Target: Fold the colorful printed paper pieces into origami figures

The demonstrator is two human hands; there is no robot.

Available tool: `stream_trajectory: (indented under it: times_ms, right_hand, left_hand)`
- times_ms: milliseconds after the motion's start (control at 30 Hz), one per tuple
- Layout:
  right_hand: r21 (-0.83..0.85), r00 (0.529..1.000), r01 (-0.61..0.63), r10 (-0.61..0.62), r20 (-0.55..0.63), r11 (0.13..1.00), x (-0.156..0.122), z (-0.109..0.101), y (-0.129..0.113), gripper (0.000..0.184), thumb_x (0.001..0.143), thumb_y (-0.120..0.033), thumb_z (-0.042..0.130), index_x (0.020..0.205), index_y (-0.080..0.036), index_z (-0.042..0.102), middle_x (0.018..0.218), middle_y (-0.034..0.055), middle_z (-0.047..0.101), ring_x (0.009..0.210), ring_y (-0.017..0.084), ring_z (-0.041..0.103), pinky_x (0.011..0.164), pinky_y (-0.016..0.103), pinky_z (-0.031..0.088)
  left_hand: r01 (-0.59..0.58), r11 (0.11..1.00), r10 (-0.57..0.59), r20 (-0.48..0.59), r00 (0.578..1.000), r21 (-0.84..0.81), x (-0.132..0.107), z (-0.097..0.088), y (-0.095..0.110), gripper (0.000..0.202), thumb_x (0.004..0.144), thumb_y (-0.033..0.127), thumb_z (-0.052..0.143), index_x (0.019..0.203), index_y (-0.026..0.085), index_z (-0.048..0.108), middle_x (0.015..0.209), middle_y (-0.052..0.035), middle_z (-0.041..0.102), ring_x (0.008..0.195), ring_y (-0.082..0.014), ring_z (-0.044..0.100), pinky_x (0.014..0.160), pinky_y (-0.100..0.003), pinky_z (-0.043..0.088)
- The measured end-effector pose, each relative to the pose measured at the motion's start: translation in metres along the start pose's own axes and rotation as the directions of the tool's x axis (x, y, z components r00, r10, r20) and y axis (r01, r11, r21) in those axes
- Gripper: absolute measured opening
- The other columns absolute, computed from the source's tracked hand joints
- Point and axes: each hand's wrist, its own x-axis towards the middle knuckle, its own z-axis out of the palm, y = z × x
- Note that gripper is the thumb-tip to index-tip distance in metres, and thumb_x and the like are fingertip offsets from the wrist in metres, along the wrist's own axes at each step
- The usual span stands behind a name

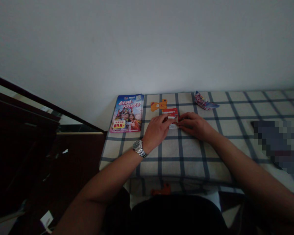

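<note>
A small red and white paper leaflet (171,112) with printed characters lies on the checked cloth in front of me, and part of it looks folded over. My left hand (156,130), with a metal watch on the wrist, presses its fingers on the leaflet's left side. From the right, my right hand (194,125) pinches the leaflet's right edge between thumb and fingers. The fingertips hide parts of the paper. Just behind the leaflet, a brown cartoon bear print (158,105) shows on the cloth.
A stack of blue and pink flyers (126,114) lies to the left. Behind my right hand sits a folded colourful paper piece (205,101). A dark blurred-out object (279,143) is at the right. The checked cloth (171,156) meets a white wall (147,45).
</note>
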Motion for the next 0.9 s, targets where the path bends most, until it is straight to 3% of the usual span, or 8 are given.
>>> stream_trajectory:
  times_ms: [200,300,433,567,733,900]
  right_hand:
    - [-0.019,1.0,0.012,-0.011,0.019,1.0,-0.001,-0.001,0.001,0.01,0.099,-0.027,0.068,0.104,-0.026,0.076,0.136,0.0075,0.074,0.115,0.03,0.066,0.1,0.053,0.055]
    - [-0.01,1.0,-0.001,0.001,0.004,1.0,-0.001,-0.003,0.002,0.006,0.097,-0.027,0.069,0.1,-0.025,0.074,0.132,0.0076,0.076,0.115,0.031,0.067,0.1,0.053,0.056]
    - [0.023,1.0,-0.001,0.001,0.008,1.0,-0.001,-0.008,0.004,0.006,0.095,-0.027,0.072,0.1,-0.025,0.075,0.131,0.0082,0.076,0.116,0.031,0.068,0.1,0.055,0.056]
    - [0.032,1.0,-0.002,0.002,0.006,0.999,-0.002,-0.008,0.006,0.007,0.094,-0.029,0.073,0.1,-0.026,0.076,0.13,0.0086,0.076,0.118,0.032,0.068,0.101,0.056,0.056]
    - [0.008,1.0,-0.001,0.001,0.025,1.0,-0.002,-0.007,0.007,0.009,0.096,-0.031,0.073,0.103,-0.025,0.074,0.133,0.0085,0.074,0.12,0.031,0.067,0.104,0.054,0.055]
    - [0.006,1.0,-0.002,0.002,0.023,1.0,-0.002,-0.009,0.006,0.011,0.095,-0.03,0.073,0.105,-0.026,0.074,0.131,0.0093,0.075,0.121,0.032,0.067,0.104,0.055,0.055]
  left_hand:
    - [0.053,0.995,-0.065,-0.16,0.985,-0.079,0.0,-0.006,0.002,0.02,0.105,0.024,0.055,0.123,0.022,0.064,0.142,-0.0108,0.056,0.129,-0.026,0.058,0.11,-0.046,0.053]
    - [0.086,0.994,-0.098,-0.208,0.973,-0.065,-0.001,-0.01,0.0,0.014,0.104,0.021,0.056,0.116,0.021,0.064,0.143,-0.011,0.054,0.133,-0.027,0.056,0.113,-0.048,0.052]
    - [0.138,0.99,-0.131,-0.228,0.965,0.015,-0.001,-0.014,-0.002,0.02,0.1,0.015,0.058,0.118,0.023,0.063,0.152,-0.0121,0.047,0.142,-0.0336,0.049,0.116,-0.057,0.048]
    - [0.138,0.988,-0.121,-0.197,0.973,0.071,-0.001,-0.014,-0.005,0.034,0.096,0.007,0.059,0.125,0.025,0.065,0.159,-0.0108,0.045,0.145,-0.037,0.045,0.12,-0.063,0.043]
    - [0.031,1.0,-0.03,-0.04,0.999,0.004,-0.003,-0.006,-0.013,0.045,0.096,0.0,0.054,0.134,0.023,0.064,0.145,-0.0072,0.061,0.131,-0.0254,0.06,0.114,-0.046,0.055]
    - [-0.003,1.0,0.003,0.005,1.0,-0.029,-0.005,-0.002,-0.015,0.037,0.101,0.007,0.054,0.131,0.022,0.067,0.143,-0.006,0.065,0.129,-0.022,0.063,0.111,-0.044,0.057]
